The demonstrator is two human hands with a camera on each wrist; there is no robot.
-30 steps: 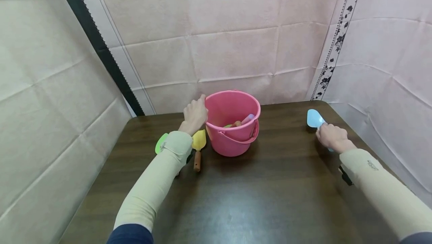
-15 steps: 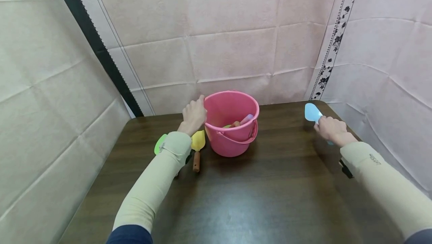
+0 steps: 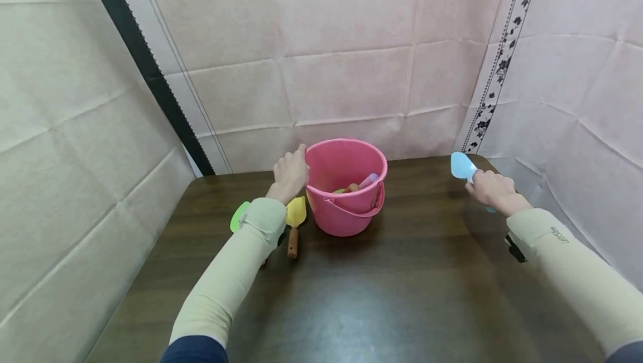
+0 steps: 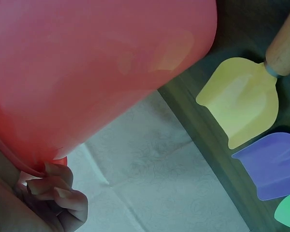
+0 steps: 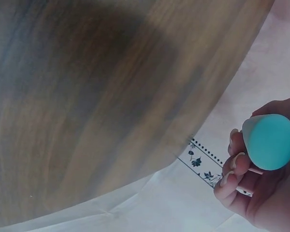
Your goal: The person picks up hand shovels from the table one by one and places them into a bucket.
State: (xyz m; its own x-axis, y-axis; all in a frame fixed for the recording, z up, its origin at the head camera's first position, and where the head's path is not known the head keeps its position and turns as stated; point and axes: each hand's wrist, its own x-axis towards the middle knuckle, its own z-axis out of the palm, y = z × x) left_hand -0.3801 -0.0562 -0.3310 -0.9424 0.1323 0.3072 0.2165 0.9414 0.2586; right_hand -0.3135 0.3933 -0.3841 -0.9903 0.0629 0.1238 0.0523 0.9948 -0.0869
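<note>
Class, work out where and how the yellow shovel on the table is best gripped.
Probably by its wooden handle, from above on the near side: the yellow shovel lies with that end pointing nearward, its blade between the pink bucket and purple shovel.

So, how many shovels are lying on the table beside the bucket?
3: a yellow shovel nearest the pink bucket, a purple shovel next to it, and a green shovel farthest out. The left sleeve may hide more.
</note>
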